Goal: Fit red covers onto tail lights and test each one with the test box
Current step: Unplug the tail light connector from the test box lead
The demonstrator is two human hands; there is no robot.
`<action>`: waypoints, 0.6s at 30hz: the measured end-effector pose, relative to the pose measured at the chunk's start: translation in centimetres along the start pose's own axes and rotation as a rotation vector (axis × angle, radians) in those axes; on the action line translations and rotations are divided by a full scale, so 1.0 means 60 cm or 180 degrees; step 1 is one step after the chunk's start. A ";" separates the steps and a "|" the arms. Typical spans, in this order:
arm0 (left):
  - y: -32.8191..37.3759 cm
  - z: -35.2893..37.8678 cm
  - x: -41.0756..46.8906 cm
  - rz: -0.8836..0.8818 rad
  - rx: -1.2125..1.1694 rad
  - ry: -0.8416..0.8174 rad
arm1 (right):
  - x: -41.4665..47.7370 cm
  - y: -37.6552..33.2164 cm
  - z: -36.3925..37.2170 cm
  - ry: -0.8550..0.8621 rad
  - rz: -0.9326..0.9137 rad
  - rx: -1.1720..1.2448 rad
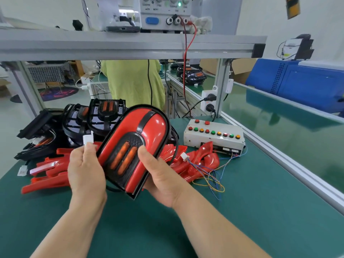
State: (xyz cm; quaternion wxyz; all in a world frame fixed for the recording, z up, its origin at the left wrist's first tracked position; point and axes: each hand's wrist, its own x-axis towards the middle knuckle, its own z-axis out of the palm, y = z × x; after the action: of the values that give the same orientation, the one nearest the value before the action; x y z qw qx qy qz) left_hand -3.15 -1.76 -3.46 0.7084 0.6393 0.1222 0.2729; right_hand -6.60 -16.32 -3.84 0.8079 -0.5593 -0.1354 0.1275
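Note:
A tail light (137, 146) with a red cover fitted over its black frame is held up above the green table, its two orange strips facing me. My right hand (162, 179) grips its lower right edge from beneath. My left hand (85, 170) pinches the light's white plug (88, 139) between thumb and fingers, beside the light's left edge. The white test box (214, 135) with coloured buttons sits to the right, its white connector (184, 156) and thin wires lying loose on the table. Loose red covers (201, 162) lie under and around the held light.
Several bare black tail lights (80, 120) are stacked at the back left. More red covers (46, 175) lie at the left. A power supply (163, 13) stands on the overhead shelf. A person in a green top (134, 82) stands behind the bench. A conveyor rail (279, 155) runs along the right.

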 end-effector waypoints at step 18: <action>0.006 -0.006 0.003 -0.1397 -0.1137 -0.2323 | -0.013 0.005 -0.049 -0.0007 -0.0044 0.1355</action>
State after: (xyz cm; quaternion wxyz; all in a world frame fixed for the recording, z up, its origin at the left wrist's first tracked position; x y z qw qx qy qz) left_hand -3.26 -1.34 -3.13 0.8452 0.5206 -0.0517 -0.1097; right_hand -6.30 -19.06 -5.20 0.9085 -0.3749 -0.1101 0.1482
